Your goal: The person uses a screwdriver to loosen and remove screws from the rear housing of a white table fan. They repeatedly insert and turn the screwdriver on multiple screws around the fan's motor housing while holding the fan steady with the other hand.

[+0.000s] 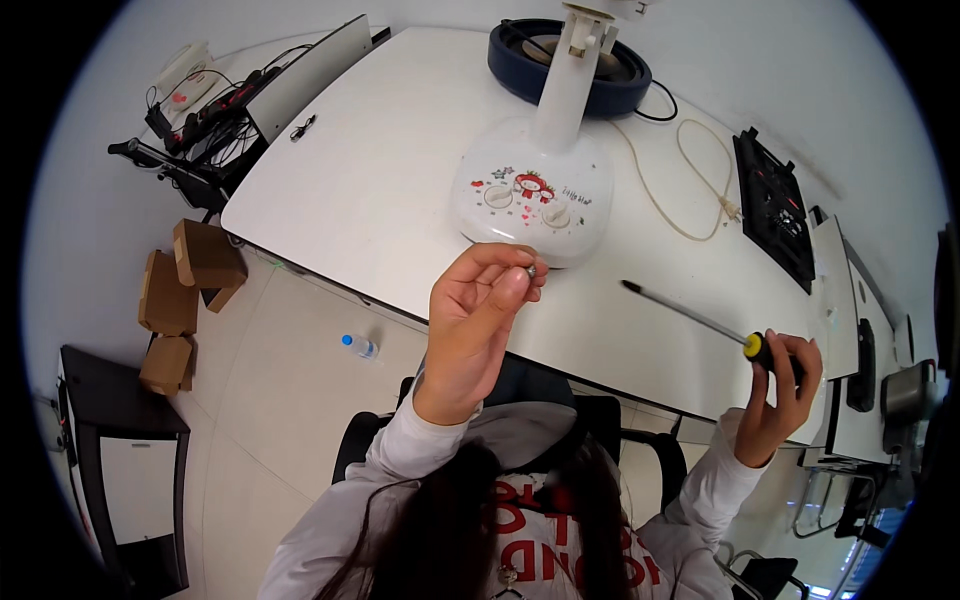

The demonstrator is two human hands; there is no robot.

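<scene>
My left hand (pixel 475 330) pinches a small silvery metal piece (pixel 530 271), probably a screw, between thumb and fingertips, just in front of a white appliance base (pixel 500 230). The base has two round knobs, cartoon decals and an upright white column (pixel 563 95). My right hand (pixel 775 400) grips a long screwdriver (pixel 685 317) by its black and yellow handle, its shaft pointing left over the white table (pixel 350 200). Behind the column lies a round dark blue ring-shaped part (pixel 515 70) with a cable.
A cream cord with plug (pixel 690 235) and open black tool case (pixel 775 210) lie at right. Cables and equipment (pixel 220 110) sit back left. Cardboard boxes (pixel 165 290), a bottle (pixel 360 347) and a dark cabinet (pixel 120 400) are on the floor. I sit in a black chair (pixel 660 450).
</scene>
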